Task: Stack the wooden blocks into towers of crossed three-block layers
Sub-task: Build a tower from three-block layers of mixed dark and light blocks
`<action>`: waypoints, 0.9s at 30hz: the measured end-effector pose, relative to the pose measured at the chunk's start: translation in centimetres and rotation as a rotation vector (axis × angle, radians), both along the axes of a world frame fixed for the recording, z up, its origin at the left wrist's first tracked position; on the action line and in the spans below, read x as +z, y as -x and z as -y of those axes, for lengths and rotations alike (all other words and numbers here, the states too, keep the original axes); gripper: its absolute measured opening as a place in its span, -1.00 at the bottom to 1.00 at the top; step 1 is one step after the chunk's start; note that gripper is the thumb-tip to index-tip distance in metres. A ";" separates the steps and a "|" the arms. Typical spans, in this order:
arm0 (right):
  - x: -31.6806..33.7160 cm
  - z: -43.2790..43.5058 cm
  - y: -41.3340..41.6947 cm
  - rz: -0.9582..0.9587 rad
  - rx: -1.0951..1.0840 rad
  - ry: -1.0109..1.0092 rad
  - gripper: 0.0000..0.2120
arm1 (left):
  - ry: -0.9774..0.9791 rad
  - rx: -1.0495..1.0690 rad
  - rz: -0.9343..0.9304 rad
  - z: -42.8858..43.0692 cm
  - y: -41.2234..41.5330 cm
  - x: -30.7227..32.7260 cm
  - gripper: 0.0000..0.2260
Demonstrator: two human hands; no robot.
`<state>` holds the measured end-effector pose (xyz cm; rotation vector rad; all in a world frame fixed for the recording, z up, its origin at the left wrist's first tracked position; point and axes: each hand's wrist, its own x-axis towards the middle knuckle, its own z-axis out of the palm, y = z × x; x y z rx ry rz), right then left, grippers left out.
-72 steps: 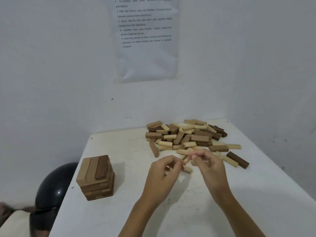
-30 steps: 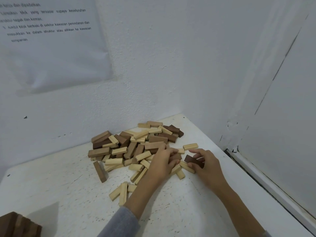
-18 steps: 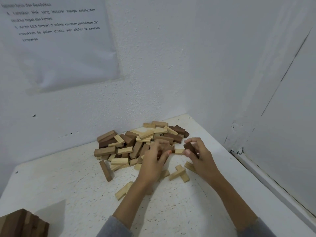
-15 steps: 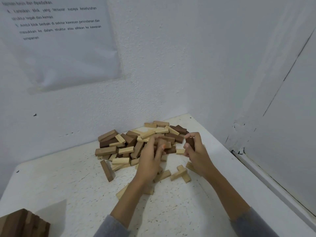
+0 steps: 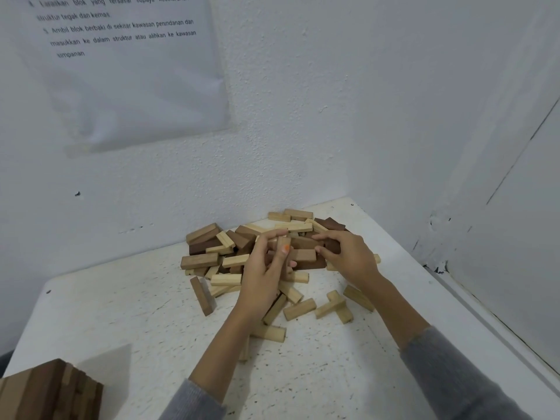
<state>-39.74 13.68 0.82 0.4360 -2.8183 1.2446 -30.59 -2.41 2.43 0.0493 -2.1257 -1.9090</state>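
— What sits furthest left?
— A stacked tower of brown and tan wooden blocks, cut off by the lower left corner of the view. It stands on a white speckled table. Above it a printed paper sheet hangs on the rough white back wall.
— And in the middle?
— Bare tabletop runs from the tower to a loose pile of light and dark wooden blocks, heaped near the back wall in the corner. The left hand reaches over the pile, its grip closed on a mid-brown wooden block held upright.
— And on the right?
— The right hand is on the pile, its grip curled round a dark brown wooden block. Beyond that arm, the table's right edge runs beside the white side wall.
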 end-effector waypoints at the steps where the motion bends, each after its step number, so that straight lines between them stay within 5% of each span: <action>1: -0.1 0.0 0.0 -0.010 -0.001 -0.008 -0.80 | -0.009 -0.001 -0.004 0.0 -0.1 0.1 -0.81; 18: 4.6 0.7 -8.0 0.046 0.148 0.559 -0.84 | 0.046 0.220 -0.124 1.8 -5.9 3.1 -0.77; 27: 3.9 2.7 -12.4 0.328 0.207 0.658 -0.91 | 0.073 0.316 -0.037 3.2 -12.0 1.0 -0.74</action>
